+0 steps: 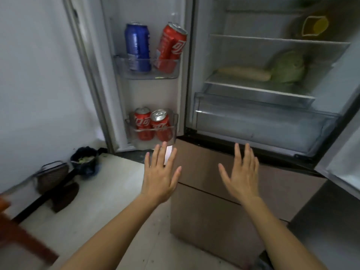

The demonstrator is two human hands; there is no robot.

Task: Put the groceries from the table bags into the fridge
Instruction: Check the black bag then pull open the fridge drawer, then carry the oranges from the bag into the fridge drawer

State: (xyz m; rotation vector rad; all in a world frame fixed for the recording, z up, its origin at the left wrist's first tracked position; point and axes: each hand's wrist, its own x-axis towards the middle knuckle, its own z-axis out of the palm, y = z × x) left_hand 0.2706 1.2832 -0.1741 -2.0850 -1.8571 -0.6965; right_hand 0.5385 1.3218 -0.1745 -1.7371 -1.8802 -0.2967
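Observation:
The fridge (194, 75) stands open in front of me. Its left door holds a blue can (138, 47) and a tilted red can (171, 48) on the upper rack, and two red cans (153, 124) on the lower rack. Inside, a pale corn cob (245, 73) and a green cabbage (288, 68) lie on a shelf; a yellow item (315, 26) sits on the shelf above. My left hand (160, 176) and my right hand (241, 174) are held out below the fridge compartment, fingers spread and straight, holding nothing.
A clear crisper drawer (263, 123) sits under the shelves. Brown lower drawers (210, 172) are closed. On the floor at left stand a dark bin (84, 160) and a wire basket (51, 176). A wooden edge (17, 227) shows at bottom left. The right door (342, 162) is open.

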